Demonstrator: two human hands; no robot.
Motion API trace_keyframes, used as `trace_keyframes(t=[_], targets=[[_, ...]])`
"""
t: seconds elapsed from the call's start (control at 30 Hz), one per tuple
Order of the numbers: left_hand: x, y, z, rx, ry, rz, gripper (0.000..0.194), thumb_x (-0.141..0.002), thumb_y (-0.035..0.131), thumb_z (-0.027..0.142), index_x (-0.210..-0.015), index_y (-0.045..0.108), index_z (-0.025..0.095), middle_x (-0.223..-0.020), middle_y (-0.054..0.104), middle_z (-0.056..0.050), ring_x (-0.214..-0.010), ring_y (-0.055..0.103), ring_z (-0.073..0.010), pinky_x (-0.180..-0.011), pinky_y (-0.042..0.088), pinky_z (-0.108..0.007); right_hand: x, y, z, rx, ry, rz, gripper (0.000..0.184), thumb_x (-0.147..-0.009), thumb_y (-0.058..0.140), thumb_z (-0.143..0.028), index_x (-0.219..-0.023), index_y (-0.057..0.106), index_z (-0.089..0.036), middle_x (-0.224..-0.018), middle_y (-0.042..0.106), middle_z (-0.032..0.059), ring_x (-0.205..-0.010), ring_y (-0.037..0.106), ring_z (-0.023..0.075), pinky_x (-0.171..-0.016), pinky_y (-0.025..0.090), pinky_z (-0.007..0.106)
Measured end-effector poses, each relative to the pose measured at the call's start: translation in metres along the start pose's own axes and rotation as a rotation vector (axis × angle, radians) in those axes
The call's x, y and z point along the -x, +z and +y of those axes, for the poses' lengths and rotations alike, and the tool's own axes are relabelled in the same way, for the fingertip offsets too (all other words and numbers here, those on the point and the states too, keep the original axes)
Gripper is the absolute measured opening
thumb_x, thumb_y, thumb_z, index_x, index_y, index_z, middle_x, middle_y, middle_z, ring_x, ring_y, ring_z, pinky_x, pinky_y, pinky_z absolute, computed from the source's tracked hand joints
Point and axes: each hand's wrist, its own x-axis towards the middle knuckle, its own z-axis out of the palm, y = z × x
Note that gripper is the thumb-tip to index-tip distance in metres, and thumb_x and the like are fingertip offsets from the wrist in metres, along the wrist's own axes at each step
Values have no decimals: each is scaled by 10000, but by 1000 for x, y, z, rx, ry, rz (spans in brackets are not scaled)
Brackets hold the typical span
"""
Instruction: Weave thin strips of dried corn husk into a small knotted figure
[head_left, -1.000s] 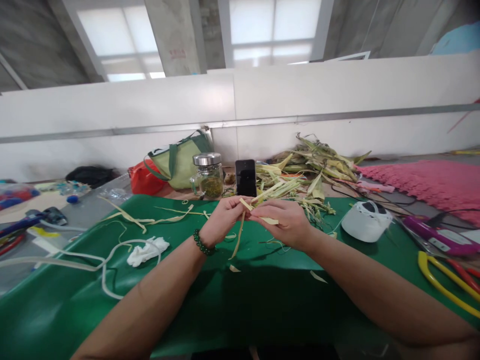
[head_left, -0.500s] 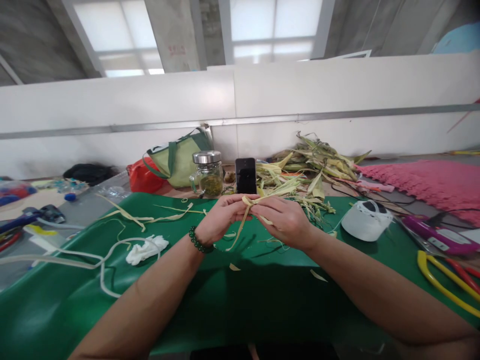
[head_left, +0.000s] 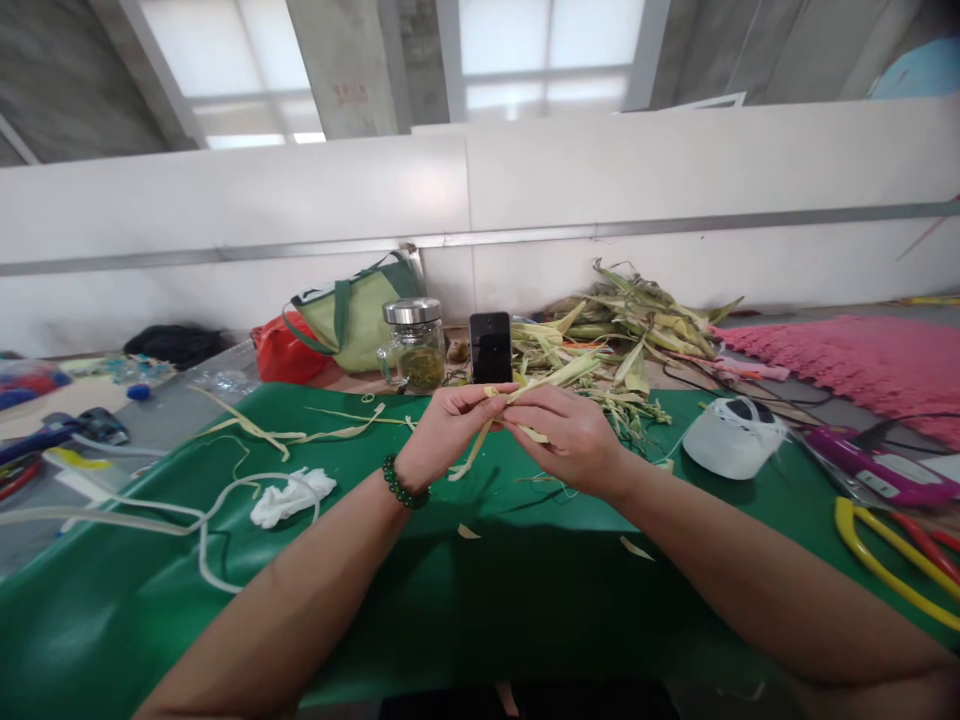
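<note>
Both my hands meet above the green mat [head_left: 465, 600]. My left hand [head_left: 448, 427], with a dark green bead bracelet on the wrist, pinches pale yellow leaf strips [head_left: 480, 440]. My right hand [head_left: 564, 436] is closed on the same strips from the other side. One strip hangs down between the hands; others stick out to the right. Loose strips [head_left: 300, 435] lie on the mat at the left.
A heap of husks and leaves [head_left: 630, 335] lies behind, with a black phone [head_left: 490, 347], a lidded glass jar [head_left: 413, 345] and a green bag [head_left: 352, 315]. A white round device [head_left: 731, 438], purple tool [head_left: 870, 462], yellow-handled tool [head_left: 885, 560] and pink mat [head_left: 847, 360] are right; white crumpled cloth [head_left: 289, 498] left.
The hands have risen slightly and drawn closer together. The hanging strip has been pulled up and looks shorter. The view has tilted a little.
</note>
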Motion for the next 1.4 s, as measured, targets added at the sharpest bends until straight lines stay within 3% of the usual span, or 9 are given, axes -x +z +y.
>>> trace_keyframes(t=[0.27, 0.47, 0.67, 0.77, 0.9, 1.03, 1.23, 1.3, 1.4], targets=[[0, 4, 0, 91, -16, 116, 248, -625, 753, 381, -695, 747, 144, -662, 694, -21, -643, 569, -123, -620, 475, -227, -4, -1, -9, 129, -139, -39, 168, -865, 510, -115, -819, 670, -96, -749, 662, 91, -723, 607, 161, -716, 544, 275], [2, 7, 0, 195, -69, 141, 238, -623, 759, 371, -642, 709, 139, -589, 643, 3, -550, 537, -96, -574, 460, -222, -3, -1, -8, 190, -150, -106, 225, -896, 452, -136, -813, 661, -126, -743, 638, 71, -741, 592, 150, -722, 518, 267], [-1, 4, -2, 205, -84, 209, 241, -645, 750, 360, -740, 725, 140, -666, 703, -34, -599, 592, -119, -613, 472, -234, -4, -6, -7, 210, -150, -114, 291, -863, 532, -321, -625, 594, -165, -612, 569, 32, -584, 494, 133, -538, 420, 253], [-2, 6, -6, 239, -98, 213, 265, -611, 774, 329, -786, 734, 135, -701, 718, -42, -636, 608, -128, -642, 473, -238, -5, -6, -9, 275, -160, -71, 254, -862, 536, -220, -615, 574, -170, -614, 563, 27, -596, 475, 131, -583, 408, 253], [-2, 11, -9, 294, -92, 146, 265, -613, 767, 328, -788, 746, 130, -707, 719, -42, -655, 599, -125, -660, 459, -234, -3, 2, -10, 358, -178, -176, 173, -876, 475, -115, -784, 619, -145, -760, 621, 61, -740, 514, 165, -726, 426, 283], [0, 13, -10, 307, -95, 115, 265, -621, 766, 312, -818, 753, 136, -747, 727, -48, -731, 615, -141, -725, 463, -248, 2, 11, -8, 389, -137, -187, 133, -882, 503, -185, -824, 616, -147, -767, 625, 57, -750, 516, 177, -724, 421, 296], [1, 14, -10, 345, -112, 139, 248, -602, 782, 297, -802, 754, 152, -781, 737, -46, -742, 627, -141, -721, 475, -245, 3, 11, -5, 325, -82, -95, 203, -882, 493, -196, -705, 592, -180, -667, 618, 35, -658, 523, 152, -644, 412, 276], [1, 13, -9, 344, -129, 123, 259, -604, 780, 309, -805, 754, 149, -788, 738, -56, -734, 638, -155, -701, 487, -259, 3, 12, -4, 187, 18, -60, 206, -870, 492, -200, -688, 586, -179, -683, 629, 37, -661, 544, 144, -631, 424, 258], [2, 11, -9, 344, -152, 77, 284, -587, 790, 329, -801, 755, 146, -780, 739, -63, -724, 658, -172, -716, 509, -289, 4, 13, -4, -72, 299, 13, 177, -832, 520, -191, -663, 573, -185, -606, 590, -11, -548, 511, 95, -531, 398, 205]])
